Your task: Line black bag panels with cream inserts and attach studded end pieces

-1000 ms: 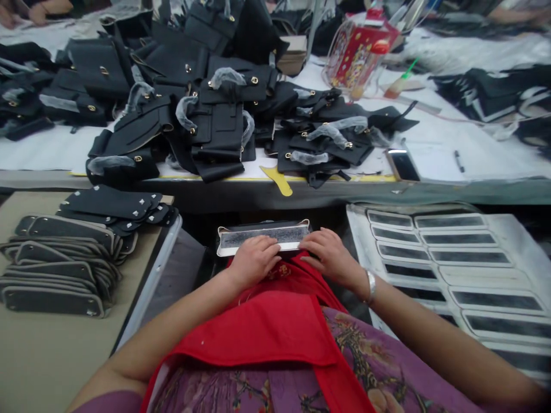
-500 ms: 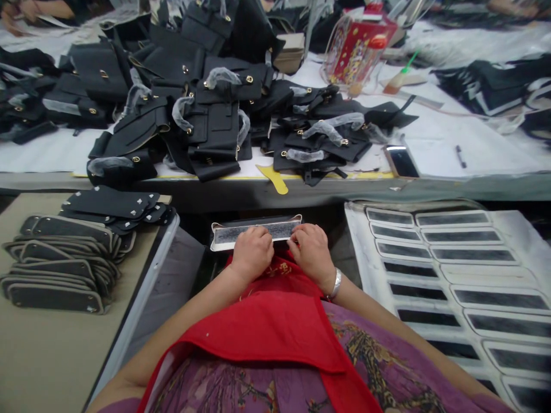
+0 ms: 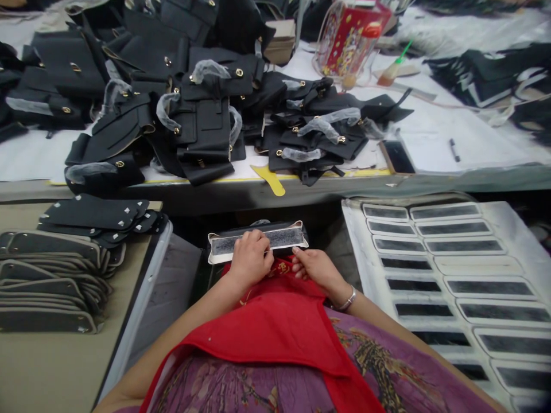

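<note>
A black leather bag (image 3: 282,236) lies in my lap with its base turned up. The base has a grey speckled strip framed by a pale border and pointed corners. My left hand (image 3: 251,256) is closed over the near edge of this base, left of its middle, with the fingers curled across the strip. At the right end, my right hand (image 3: 316,268) has its thumb and index finger pinched together close to the near edge. Whatever lies between those fingertips is too small to make out.
Black bags with wrapped handles (image 3: 204,123) crowd the bench, along with a phone (image 3: 398,156) and a yellow piece (image 3: 269,179). Left, dark base panels (image 3: 47,287) are stacked on a board. Right, a white sheet (image 3: 465,267) carries rows of dark strips.
My right hand has come off the top of the base, moving down and slightly right into a pinch. The left hand stays on the bag. The view has shifted a little.
</note>
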A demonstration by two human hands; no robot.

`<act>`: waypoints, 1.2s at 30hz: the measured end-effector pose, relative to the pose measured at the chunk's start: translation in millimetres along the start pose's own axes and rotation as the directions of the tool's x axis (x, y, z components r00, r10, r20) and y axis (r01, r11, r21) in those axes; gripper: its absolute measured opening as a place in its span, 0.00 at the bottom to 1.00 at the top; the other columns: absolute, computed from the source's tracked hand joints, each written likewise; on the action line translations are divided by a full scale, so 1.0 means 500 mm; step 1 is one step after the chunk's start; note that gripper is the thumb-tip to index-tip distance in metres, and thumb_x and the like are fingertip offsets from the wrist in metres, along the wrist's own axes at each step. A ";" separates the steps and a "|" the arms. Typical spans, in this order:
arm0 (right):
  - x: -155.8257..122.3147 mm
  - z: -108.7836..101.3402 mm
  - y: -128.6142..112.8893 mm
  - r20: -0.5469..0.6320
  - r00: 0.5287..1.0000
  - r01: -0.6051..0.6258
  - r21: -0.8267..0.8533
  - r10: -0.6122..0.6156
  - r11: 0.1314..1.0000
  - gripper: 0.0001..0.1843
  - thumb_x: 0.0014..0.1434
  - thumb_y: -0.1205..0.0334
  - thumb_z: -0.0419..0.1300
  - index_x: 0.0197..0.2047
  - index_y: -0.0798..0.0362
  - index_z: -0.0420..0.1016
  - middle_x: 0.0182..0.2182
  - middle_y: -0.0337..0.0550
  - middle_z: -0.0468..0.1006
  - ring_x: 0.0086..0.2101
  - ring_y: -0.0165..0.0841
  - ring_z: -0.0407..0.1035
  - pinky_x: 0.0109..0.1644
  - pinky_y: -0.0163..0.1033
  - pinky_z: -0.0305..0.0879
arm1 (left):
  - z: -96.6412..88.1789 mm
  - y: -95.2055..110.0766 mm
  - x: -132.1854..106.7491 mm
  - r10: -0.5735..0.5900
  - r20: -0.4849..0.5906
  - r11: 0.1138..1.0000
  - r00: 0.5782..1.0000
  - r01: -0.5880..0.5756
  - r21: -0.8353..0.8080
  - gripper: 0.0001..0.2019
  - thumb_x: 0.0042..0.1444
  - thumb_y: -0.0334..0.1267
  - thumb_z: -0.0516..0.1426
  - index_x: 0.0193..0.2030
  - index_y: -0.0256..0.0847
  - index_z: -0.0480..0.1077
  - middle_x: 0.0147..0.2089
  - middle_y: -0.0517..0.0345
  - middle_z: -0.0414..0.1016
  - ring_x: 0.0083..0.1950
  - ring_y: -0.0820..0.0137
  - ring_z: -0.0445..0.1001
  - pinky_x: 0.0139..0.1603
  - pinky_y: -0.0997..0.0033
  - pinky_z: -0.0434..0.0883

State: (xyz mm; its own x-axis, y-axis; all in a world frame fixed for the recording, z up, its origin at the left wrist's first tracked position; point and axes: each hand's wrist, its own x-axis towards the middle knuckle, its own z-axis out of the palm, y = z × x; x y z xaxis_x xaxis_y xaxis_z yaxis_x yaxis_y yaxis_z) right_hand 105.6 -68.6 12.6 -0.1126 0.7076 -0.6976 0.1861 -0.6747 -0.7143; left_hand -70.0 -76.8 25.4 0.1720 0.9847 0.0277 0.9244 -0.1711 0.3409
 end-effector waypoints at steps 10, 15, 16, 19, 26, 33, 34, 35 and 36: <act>0.006 0.050 -0.033 0.082 0.975 -0.220 0.329 0.204 0.918 0.15 0.62 0.60 0.53 0.29 0.60 0.71 0.22 0.45 0.78 0.21 0.26 0.71 0.23 0.28 0.66 | -0.007 -0.013 0.028 0.003 0.096 1.000 0.995 -0.003 -0.005 0.04 0.54 0.35 0.52 0.30 0.41 0.67 0.40 0.53 0.68 0.43 0.61 0.64 0.39 0.59 0.64; 0.025 0.095 -0.040 0.173 0.970 -0.220 0.322 0.171 0.921 0.18 0.64 0.59 0.50 0.27 0.60 0.71 0.20 0.45 0.77 0.18 0.26 0.70 0.21 0.28 0.65 | -0.014 -0.022 0.042 0.000 0.107 1.000 0.994 -0.001 0.017 0.05 0.55 0.36 0.52 0.30 0.40 0.67 0.41 0.52 0.68 0.43 0.61 0.64 0.40 0.59 0.65; 0.026 0.100 -0.041 0.183 0.968 -0.221 0.317 0.169 0.923 0.18 0.64 0.59 0.50 0.27 0.60 0.71 0.20 0.45 0.77 0.18 0.26 0.70 0.21 0.28 0.65 | -0.019 -0.027 0.042 0.011 0.119 1.000 0.993 -0.012 0.010 0.05 0.55 0.36 0.52 0.31 0.40 0.67 0.41 0.52 0.67 0.43 0.61 0.64 0.40 0.60 0.65; 0.026 0.106 -0.040 0.160 0.970 -0.227 0.308 0.185 0.924 0.16 0.63 0.58 0.52 0.29 0.60 0.72 0.22 0.46 0.78 0.20 0.27 0.71 0.22 0.29 0.66 | -0.046 -0.059 0.033 0.032 0.121 0.999 0.992 -0.030 -0.012 0.05 0.53 0.37 0.55 0.36 0.40 0.66 0.42 0.52 0.67 0.43 0.63 0.65 0.43 0.61 0.66; 0.017 0.132 -0.044 0.149 0.977 -0.194 0.298 0.155 0.935 0.15 0.62 0.57 0.53 0.31 0.60 0.71 0.27 0.48 0.79 0.23 0.27 0.73 0.24 0.29 0.66 | -0.083 -0.147 -0.009 0.069 0.119 0.998 0.990 -0.070 0.001 0.08 0.55 0.42 0.54 0.30 0.42 0.70 0.49 0.56 0.69 0.51 0.62 0.65 0.59 0.44 0.53; 0.020 0.178 -0.048 0.172 0.974 -0.187 0.243 0.148 0.952 0.16 0.62 0.56 0.52 0.33 0.60 0.72 0.28 0.50 0.79 0.24 0.29 0.74 0.26 0.30 0.68 | -0.070 -0.153 -0.025 0.033 0.056 0.998 0.998 -0.035 0.050 0.06 0.55 0.39 0.54 0.32 0.42 0.70 0.54 0.53 0.67 0.57 0.59 0.61 0.63 0.38 0.45; 0.022 0.183 -0.047 0.175 0.973 -0.187 0.240 0.147 0.953 0.16 0.62 0.56 0.52 0.33 0.60 0.72 0.28 0.50 0.79 0.24 0.29 0.74 0.26 0.30 0.68 | -0.072 -0.157 -0.025 0.044 0.058 0.997 0.997 -0.047 0.059 0.06 0.55 0.38 0.54 0.32 0.41 0.70 0.55 0.51 0.66 0.59 0.58 0.60 0.63 0.39 0.46; 0.024 0.188 -0.047 0.178 0.973 -0.190 0.237 0.149 0.953 0.16 0.62 0.56 0.52 0.33 0.60 0.72 0.28 0.49 0.79 0.24 0.28 0.73 0.26 0.30 0.68 | -0.076 -0.163 -0.024 0.051 0.060 0.996 0.997 -0.055 0.068 0.06 0.55 0.38 0.54 0.32 0.41 0.70 0.57 0.50 0.65 0.60 0.56 0.58 0.62 0.41 0.48; 0.025 0.192 -0.047 0.181 0.971 -0.194 0.235 0.153 0.952 0.16 0.62 0.56 0.52 0.33 0.60 0.72 0.28 0.49 0.79 0.24 0.28 0.73 0.26 0.30 0.67 | -0.080 -0.171 -0.022 0.054 0.066 0.995 0.996 -0.059 0.077 0.06 0.54 0.38 0.54 0.32 0.40 0.71 0.58 0.49 0.64 0.62 0.55 0.57 0.62 0.42 0.50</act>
State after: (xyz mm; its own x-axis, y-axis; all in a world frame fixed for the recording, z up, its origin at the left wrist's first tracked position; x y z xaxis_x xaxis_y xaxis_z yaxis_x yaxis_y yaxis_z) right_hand 6.0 -64.1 15.2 -0.2580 0.5461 -0.7970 -0.0306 -0.8291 -0.5582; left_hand -164.8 -71.8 33.3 0.2441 0.9696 -0.0164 0.9359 -0.2312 0.2657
